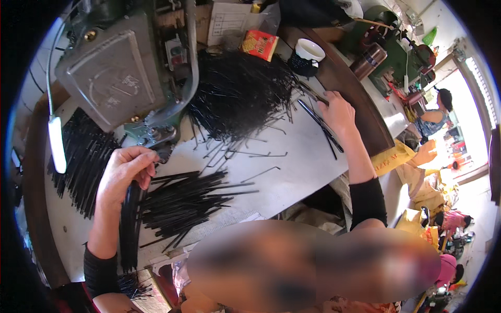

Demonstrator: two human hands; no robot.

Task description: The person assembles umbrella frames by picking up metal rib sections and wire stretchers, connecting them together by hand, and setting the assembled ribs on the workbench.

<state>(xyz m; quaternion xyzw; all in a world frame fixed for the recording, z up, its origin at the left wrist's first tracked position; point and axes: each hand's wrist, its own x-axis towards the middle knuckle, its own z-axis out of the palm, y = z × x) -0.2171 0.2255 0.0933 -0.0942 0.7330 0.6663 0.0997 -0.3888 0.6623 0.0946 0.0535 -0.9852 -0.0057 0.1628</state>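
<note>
My left hand (130, 169) is closed round the upper end of a bundle of thin black rods (130, 224), just below the machine's working head. The bundle hangs down past the table's near edge. More straight black rods (185, 201) lie in a loose pile right beside it. At the table's right side, the fingers of my right hand (339, 115) are bent round a slim dark tool (311, 91), whose kind I cannot make out. Another long, pen-like dark tool (319, 125) lies slanting below that hand.
A green-grey machine (115, 78) stands at the left, with a white lamp (56, 145) beside it. Black rods (86, 161) lie under it. A large heap of bent black wires (240, 94) covers the back, near a white cup (310, 50) and red-yellow packet (259, 44). Another person (433, 117) sits far right.
</note>
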